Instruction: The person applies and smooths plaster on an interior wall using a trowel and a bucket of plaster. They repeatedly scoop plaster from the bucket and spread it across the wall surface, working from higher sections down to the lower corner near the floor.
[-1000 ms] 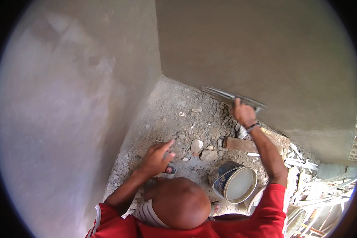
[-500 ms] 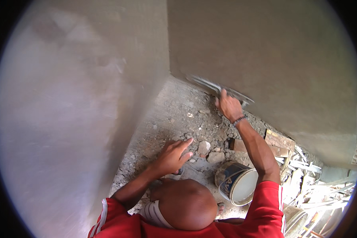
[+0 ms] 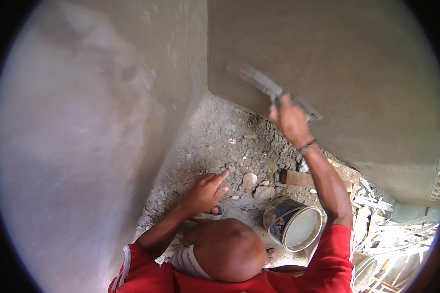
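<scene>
My right hand (image 3: 292, 122) is wrapped round the handle of a long flat plastering trowel (image 3: 264, 85). The trowel's metal blade lies tilted along the lower part of the grey-brown plastered wall (image 3: 327, 53) on the right, slightly smeared by motion. Whether the whole blade touches the plaster I cannot tell. Above the rubble, near my bent knee, my left hand (image 3: 206, 193) hangs with index finger and thumb stretched out and nothing in it. Its other fingers are partly hidden.
A second plastered wall (image 3: 83, 146) meets the first in a corner. Rubble (image 3: 215, 132) and loose stones cover the ground. A bucket (image 3: 303, 227) of whitish liquid stands right of my knee. Beyond it are a wood block (image 3: 298, 178) and a pile of pale strips (image 3: 376, 229).
My right hand has moved the trowel up the right wall, away from its bottom edge. My left hand has shifted slightly left, its fingers still stretched out.
</scene>
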Available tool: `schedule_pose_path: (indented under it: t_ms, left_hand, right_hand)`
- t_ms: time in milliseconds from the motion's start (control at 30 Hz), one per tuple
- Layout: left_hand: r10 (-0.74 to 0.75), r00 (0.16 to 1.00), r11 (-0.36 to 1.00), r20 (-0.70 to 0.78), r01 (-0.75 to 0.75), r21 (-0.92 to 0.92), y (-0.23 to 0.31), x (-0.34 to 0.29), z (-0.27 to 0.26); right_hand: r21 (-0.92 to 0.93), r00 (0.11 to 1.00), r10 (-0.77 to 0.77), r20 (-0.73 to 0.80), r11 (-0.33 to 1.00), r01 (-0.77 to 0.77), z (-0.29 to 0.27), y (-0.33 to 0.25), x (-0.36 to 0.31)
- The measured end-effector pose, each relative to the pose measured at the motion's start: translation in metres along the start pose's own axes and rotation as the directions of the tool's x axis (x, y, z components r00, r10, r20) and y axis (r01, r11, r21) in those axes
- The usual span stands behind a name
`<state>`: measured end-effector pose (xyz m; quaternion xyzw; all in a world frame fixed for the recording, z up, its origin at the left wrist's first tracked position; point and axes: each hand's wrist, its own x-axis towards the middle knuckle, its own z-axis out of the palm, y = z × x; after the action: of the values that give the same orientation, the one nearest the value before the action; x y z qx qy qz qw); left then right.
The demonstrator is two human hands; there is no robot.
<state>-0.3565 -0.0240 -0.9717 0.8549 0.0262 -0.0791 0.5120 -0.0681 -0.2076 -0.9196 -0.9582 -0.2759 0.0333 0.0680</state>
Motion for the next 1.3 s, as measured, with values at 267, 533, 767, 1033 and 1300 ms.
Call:
schedule_pose_path:
  t_ms: [267,533,767,1033,1300]
  left_hand:
    - [-0.263,0.965,0.964,-0.018,0.263,0.047,-0.019,-0.056,-0.035]
    - [0.013,1.000,0.992,0.019,-0.015,0.125,0.000,0.003,-0.001]
    - [-0.245,0.967,0.954,-0.073,0.254,0.162,-0.015,-0.049,-0.040]
    - [-0.006,0.998,0.985,0.070,-0.006,0.170,0.004,-0.005,0.010]
    - [-0.386,0.920,0.887,-0.066,0.390,0.246,-0.007,-0.084,-0.040]
  right_hand:
    - [-0.269,0.993,-0.035,-0.112,0.963,0.003,-0.067,0.117,-0.084]
    - [-0.030,0.998,-0.027,-0.053,0.999,0.025,-0.019,0.051,-0.030]
    - [-0.225,0.999,0.031,-0.040,0.974,-0.040,-0.040,0.166,-0.106]
    - [-0.007,0.982,-0.037,-0.185,0.999,0.037,-0.028,0.098,-0.058]
    - [-0.045,0.950,0.085,-0.300,0.994,-0.103,-0.106,0.165,-0.117]
